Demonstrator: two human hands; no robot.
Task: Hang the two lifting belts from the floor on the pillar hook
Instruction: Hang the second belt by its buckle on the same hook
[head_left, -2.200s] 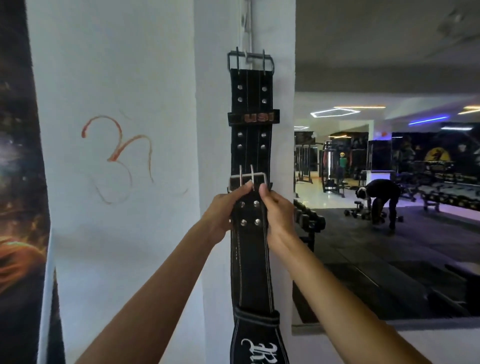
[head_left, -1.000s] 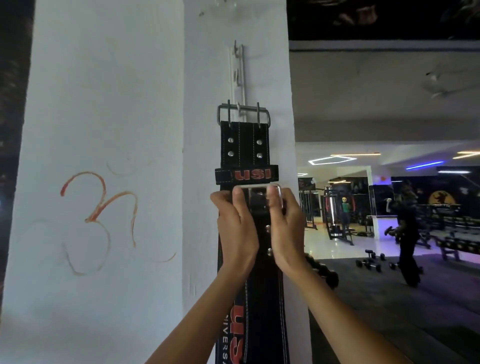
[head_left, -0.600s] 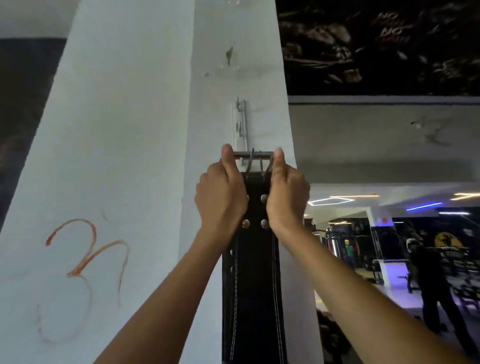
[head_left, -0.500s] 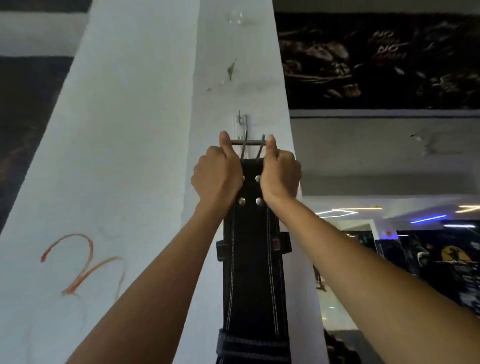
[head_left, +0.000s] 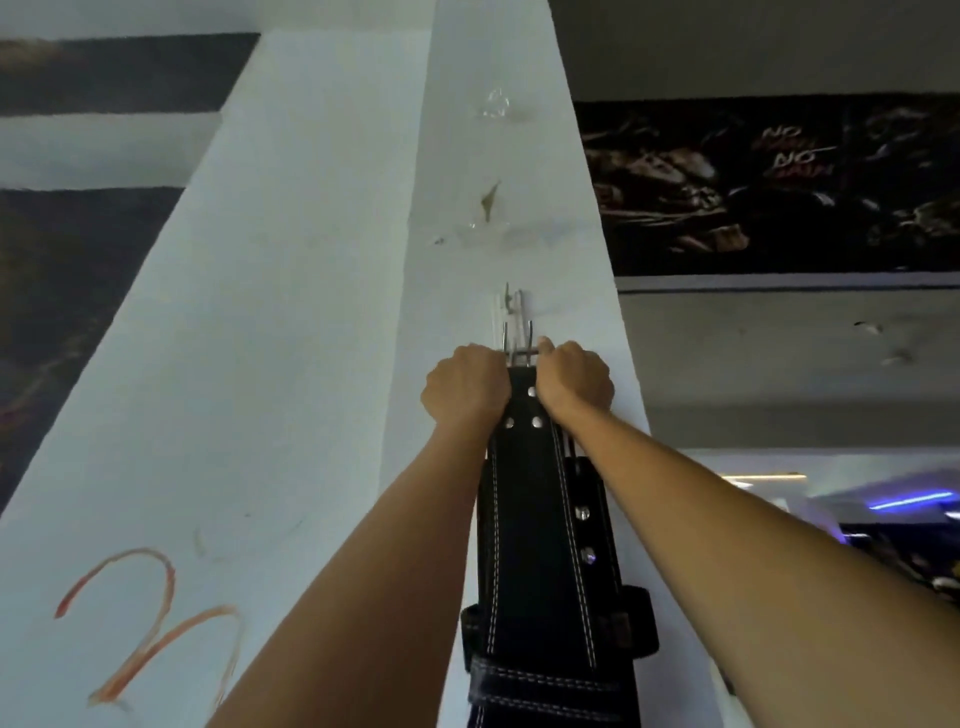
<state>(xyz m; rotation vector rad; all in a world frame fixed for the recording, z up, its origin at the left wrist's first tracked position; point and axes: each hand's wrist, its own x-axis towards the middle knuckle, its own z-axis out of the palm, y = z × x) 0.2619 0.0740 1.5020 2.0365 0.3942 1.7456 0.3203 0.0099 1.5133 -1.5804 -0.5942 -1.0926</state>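
A black leather lifting belt (head_left: 524, 545) with white stitching hangs down the white pillar (head_left: 311, 364). My left hand (head_left: 465, 389) and my right hand (head_left: 574, 382) grip its top end on either side of the metal buckle (head_left: 519, 348). The buckle's prongs reach up to the metal hook (head_left: 511, 306) fixed on the pillar; whether the buckle rests on it is hidden. A second black belt (head_left: 587, 525) with rivets hangs behind the first, mostly covered by it.
A red painted mark (head_left: 150, 623) is on the pillar's left face. A dark wall mural (head_left: 779, 182) runs at the upper right. Gym lights (head_left: 909, 501) glow at the far right.
Both hands have raised the second belt's buckle end from waist height of the hanging belt up to the hook. The view has tilted upward.
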